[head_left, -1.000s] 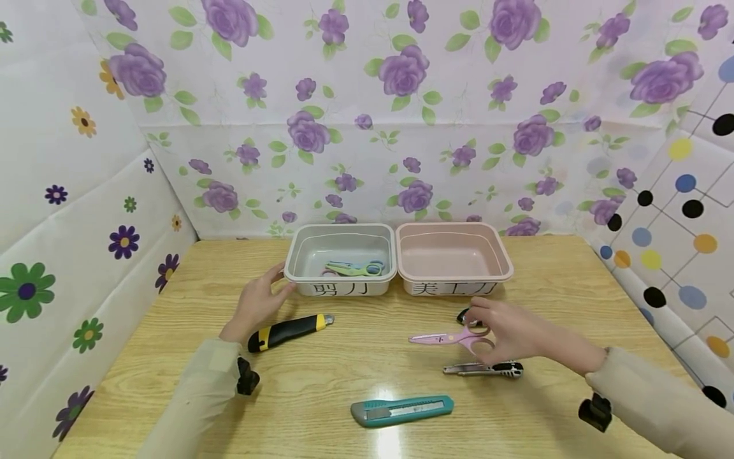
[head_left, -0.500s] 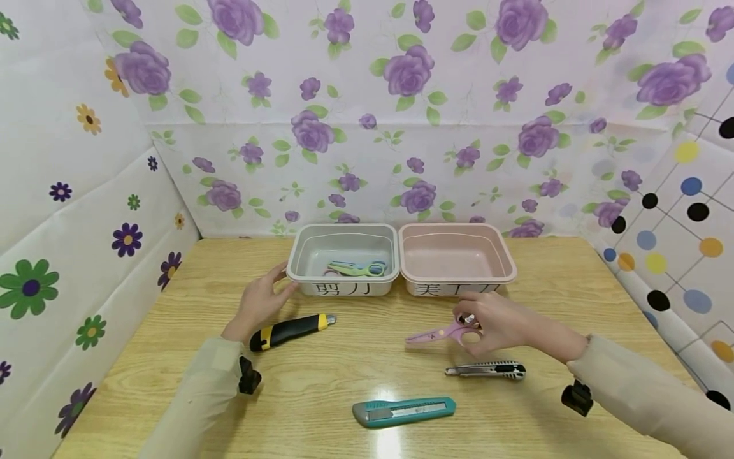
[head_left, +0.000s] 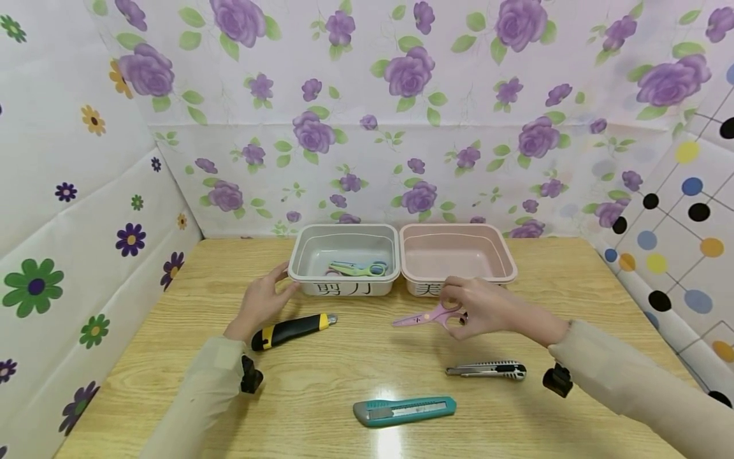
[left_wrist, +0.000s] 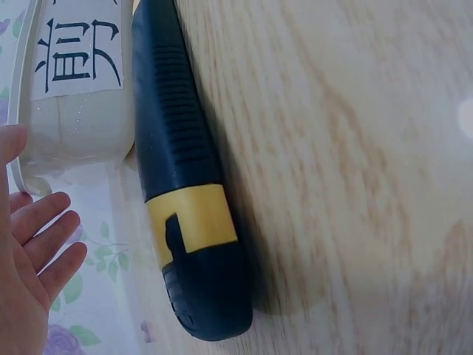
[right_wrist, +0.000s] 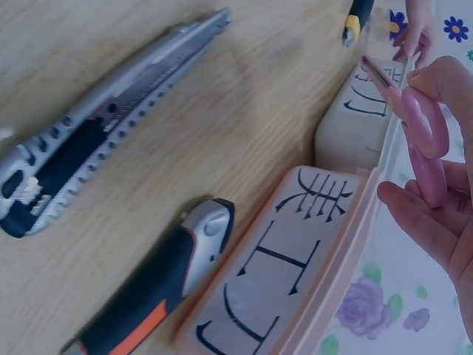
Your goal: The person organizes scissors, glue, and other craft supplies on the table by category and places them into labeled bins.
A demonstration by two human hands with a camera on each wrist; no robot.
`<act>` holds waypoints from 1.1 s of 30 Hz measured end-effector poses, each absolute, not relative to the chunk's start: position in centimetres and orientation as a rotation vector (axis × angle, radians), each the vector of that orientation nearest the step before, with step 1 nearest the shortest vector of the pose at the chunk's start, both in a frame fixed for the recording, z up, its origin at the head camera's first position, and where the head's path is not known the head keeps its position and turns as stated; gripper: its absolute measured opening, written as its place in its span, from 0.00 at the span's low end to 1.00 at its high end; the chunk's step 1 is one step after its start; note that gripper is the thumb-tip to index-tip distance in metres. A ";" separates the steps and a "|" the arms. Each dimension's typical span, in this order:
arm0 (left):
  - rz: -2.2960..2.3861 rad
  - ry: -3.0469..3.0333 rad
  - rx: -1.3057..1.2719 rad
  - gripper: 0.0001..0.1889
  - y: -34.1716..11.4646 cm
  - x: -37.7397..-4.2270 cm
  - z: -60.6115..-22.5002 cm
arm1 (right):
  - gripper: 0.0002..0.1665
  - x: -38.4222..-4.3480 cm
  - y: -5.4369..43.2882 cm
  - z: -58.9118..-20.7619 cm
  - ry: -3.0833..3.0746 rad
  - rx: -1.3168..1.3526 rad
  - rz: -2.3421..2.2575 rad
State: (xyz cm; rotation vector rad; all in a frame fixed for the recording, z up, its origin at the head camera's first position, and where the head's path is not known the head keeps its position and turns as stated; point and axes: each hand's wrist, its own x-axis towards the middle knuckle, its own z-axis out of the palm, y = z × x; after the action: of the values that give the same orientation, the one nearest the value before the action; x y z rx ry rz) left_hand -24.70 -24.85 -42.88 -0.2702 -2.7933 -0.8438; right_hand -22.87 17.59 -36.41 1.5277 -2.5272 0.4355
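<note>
My right hand (head_left: 484, 309) pinches pink scissors (head_left: 421, 318) by their finger loops, in front of the pink bin (head_left: 459, 247). The blades point left, toward the grey bin (head_left: 344, 242). Inside the grey bin lie green-handled scissors (head_left: 360, 270), with blue and pink parts beside them. My left hand (head_left: 259, 305) rests against the grey bin's left front corner, fingers extended. Just below that hand lies a yellow-and-black utility knife (left_wrist: 181, 133). Under my right hand a black-and-orange utility knife (right_wrist: 151, 296) is mostly hidden in the head view.
A silver-and-black utility knife (head_left: 486, 370) lies right of centre on the wooden table (head_left: 309, 395). Nearer the front is a teal utility knife (head_left: 404, 411). Both bins carry character labels in front. Patterned cloth walls (head_left: 367, 172) stand behind and at both sides.
My right hand has carried the pink scissors left and a little toward the bins, away from the silver utility knife. My left hand has stayed at the grey bin.
</note>
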 end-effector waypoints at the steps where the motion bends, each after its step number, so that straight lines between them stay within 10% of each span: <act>1: -0.844 -2.795 -0.269 0.30 -24.8 -24.7 -42.9 | 0.21 -23.0 17.4 -36.3 -2.519 1.529 0.428; 33: -0.843 -2.802 -0.268 0.30 -24.7 -24.7 -42.7 | 0.25 -26.4 13.7 -33.0 -2.635 1.374 0.171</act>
State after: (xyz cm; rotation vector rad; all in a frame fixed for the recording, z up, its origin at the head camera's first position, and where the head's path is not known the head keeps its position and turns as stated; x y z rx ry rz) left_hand -24.72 -24.72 -42.66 -0.2677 -2.8019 -0.8429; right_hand -26.40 13.68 -32.98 1.3737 -2.6355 0.1706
